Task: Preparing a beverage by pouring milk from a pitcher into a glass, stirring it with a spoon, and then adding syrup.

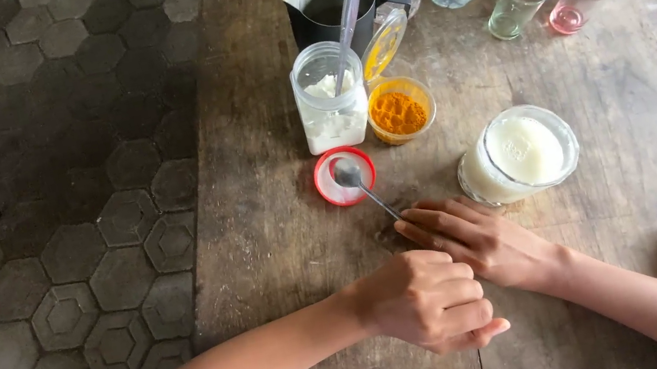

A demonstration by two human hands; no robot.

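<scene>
Both hands are seen low on the wooden desk (281,220): the right hand (483,243) grips the spoon (360,183) handle, its bowl laid in the red lid (344,176); the left hand (425,298) is closed in a fist, holding nothing. Just beside stands a glass of milk (519,155).

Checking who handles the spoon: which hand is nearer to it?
Right. The right hand has its fingertips on the handle of the spoon, whose bowl rests in the red lid. The left hand is a fist, closer to the person, clear of the spoon.
</scene>
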